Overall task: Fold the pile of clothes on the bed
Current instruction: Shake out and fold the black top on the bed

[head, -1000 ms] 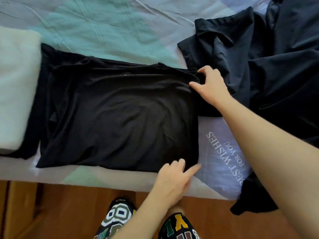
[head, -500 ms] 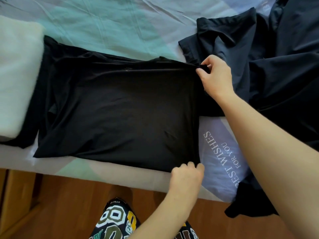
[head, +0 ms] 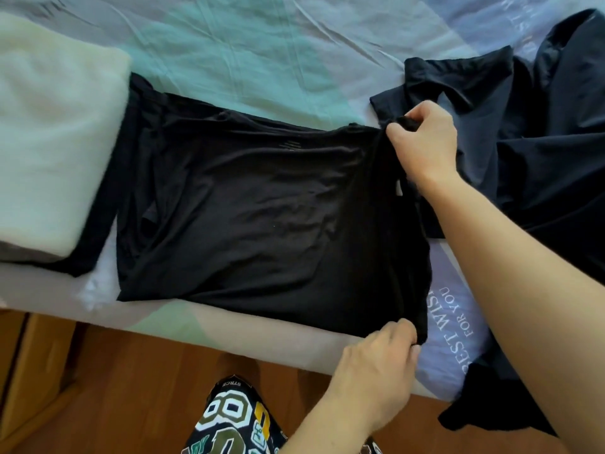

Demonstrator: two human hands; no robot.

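A black shirt (head: 255, 217) lies partly folded across the near side of the bed (head: 262, 47). My right hand (head: 422, 142) pinches its far right corner and holds that corner raised off the sheet. My left hand (head: 376, 371) pinches the near right corner at the bed's front edge. The right edge of the shirt hangs taut between both hands. A pile of dark navy clothes (head: 540, 142) lies heaped at the right, partly behind my right forearm.
A folded pale fluffy blanket (head: 49, 132) sits at the left, with a black sleeve beside it. The sheet shows printed lettering (head: 455, 322) near the right front corner. Below the bed edge are a wooden floor (head: 131, 388) and patterned shorts (head: 235, 417).
Both hands went from resting on the shirt's right edge to pinching its two right corners. The right edge has lifted off the sheet.
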